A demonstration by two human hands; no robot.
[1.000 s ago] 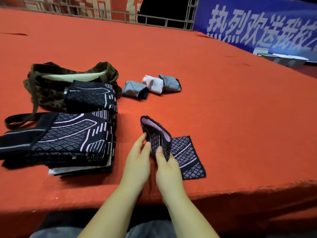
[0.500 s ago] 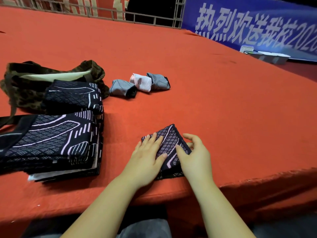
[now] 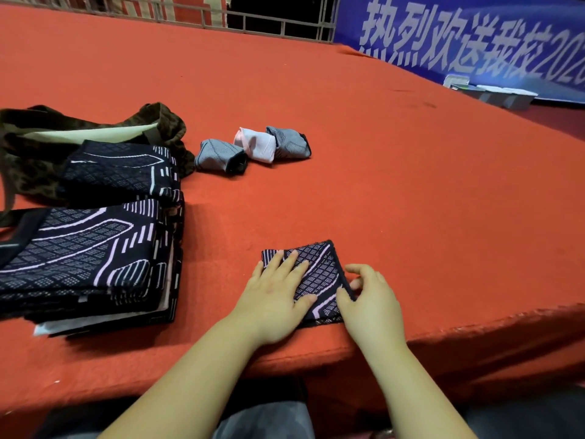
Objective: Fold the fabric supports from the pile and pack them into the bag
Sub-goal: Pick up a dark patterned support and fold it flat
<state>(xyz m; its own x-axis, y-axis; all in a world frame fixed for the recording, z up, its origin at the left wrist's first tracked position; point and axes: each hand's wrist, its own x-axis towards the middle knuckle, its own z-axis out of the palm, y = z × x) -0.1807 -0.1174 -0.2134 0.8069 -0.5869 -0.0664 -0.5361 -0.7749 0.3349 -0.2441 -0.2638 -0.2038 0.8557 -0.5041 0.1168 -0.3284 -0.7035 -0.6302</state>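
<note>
A dark fabric support (image 3: 319,270) with a pale line pattern lies folded flat near the front edge of the red table. My left hand (image 3: 278,293) presses on its left half with straight fingers. My right hand (image 3: 370,296) pinches its right edge between thumb and fingers. A pile of the same dark supports (image 3: 85,258) is stacked at the left. Behind the pile lies the open camouflage bag (image 3: 38,147), with another dark support (image 3: 120,172) resting against its mouth.
Two small grey rolled pieces (image 3: 221,155) (image 3: 289,142) and a pink-white one (image 3: 256,144) lie mid-table behind the hands. The red table (image 3: 411,201) stretches back to a metal railing (image 3: 278,23) and a blue banner (image 3: 474,42). White containers (image 3: 500,95) sit far right.
The support, held up and half open a second ago, has been folded over and laid flat. My left hand now presses it and my right hand has shifted to its right edge.
</note>
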